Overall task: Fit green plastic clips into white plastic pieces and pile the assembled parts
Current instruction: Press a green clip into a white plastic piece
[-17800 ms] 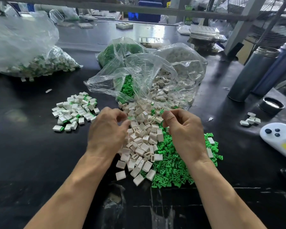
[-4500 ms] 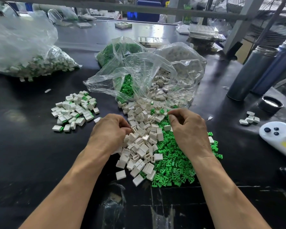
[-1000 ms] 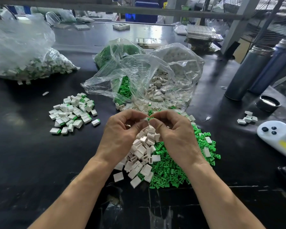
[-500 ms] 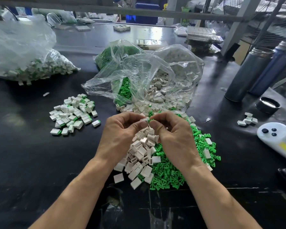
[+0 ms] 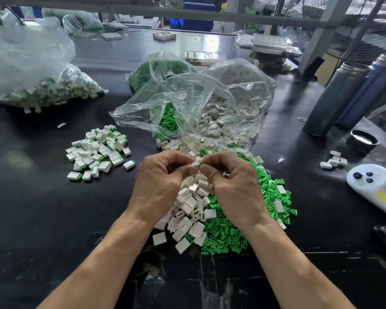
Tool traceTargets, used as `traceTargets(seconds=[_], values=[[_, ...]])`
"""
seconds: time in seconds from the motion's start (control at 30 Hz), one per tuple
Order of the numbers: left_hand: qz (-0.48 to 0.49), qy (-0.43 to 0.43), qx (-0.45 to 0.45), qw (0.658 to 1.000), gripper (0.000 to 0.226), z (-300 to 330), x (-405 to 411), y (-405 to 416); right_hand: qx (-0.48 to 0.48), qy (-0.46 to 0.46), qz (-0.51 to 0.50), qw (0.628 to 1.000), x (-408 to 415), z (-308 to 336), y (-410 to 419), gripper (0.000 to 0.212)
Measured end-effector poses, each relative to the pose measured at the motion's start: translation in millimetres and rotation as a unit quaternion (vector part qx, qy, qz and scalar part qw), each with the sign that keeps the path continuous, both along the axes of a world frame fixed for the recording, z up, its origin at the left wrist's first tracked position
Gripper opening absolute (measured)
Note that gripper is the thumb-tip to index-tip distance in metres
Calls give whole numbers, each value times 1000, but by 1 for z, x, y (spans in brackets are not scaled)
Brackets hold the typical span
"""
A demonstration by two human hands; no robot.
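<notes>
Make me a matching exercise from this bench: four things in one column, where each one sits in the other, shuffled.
Things:
1. assembled pile
2. loose green clips
3. white piece
4. dark flasks

Places:
A. pinched by the left hand
B. far right of the table
C. under the right hand
D. left of the hands

Pairs: 1-D, 2-C, 3-A, 4-B

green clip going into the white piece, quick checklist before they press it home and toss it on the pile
1. Left hand pinches the white piece: ok.
2. Right hand pinches the green clip: ok.
3. Clip meets the piece's right end: ok.
4. Clip lined up with the slot: cannot tell, fingers hide it.
5. Clip fully seated: cannot tell.
6. Assembled pile on the left, uncovered for the drop: ok.
</notes>
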State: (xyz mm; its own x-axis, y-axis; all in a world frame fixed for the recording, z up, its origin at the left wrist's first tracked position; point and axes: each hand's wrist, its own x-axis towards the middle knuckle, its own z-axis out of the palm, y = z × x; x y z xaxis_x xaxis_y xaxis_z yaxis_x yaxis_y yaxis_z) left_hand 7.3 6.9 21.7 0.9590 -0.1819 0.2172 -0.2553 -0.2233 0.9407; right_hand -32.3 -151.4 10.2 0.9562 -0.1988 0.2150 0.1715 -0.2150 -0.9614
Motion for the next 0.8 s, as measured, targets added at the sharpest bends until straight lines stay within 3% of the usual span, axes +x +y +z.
traceTargets(seconds=[0.4, 0.63, 0.8], values=[[-19, -22, 25, 999, 12, -1, 2, 4, -98, -28, -26, 994, -1, 1, 0, 13], [-25, 2, -18, 1000, 11, 0, 2, 1, 47, -8, 1, 999, -1, 7, -1, 22], [-29, -1, -21, 999, 10, -1, 0, 0, 68, 10, 10, 998, -2, 10, -2, 24]])
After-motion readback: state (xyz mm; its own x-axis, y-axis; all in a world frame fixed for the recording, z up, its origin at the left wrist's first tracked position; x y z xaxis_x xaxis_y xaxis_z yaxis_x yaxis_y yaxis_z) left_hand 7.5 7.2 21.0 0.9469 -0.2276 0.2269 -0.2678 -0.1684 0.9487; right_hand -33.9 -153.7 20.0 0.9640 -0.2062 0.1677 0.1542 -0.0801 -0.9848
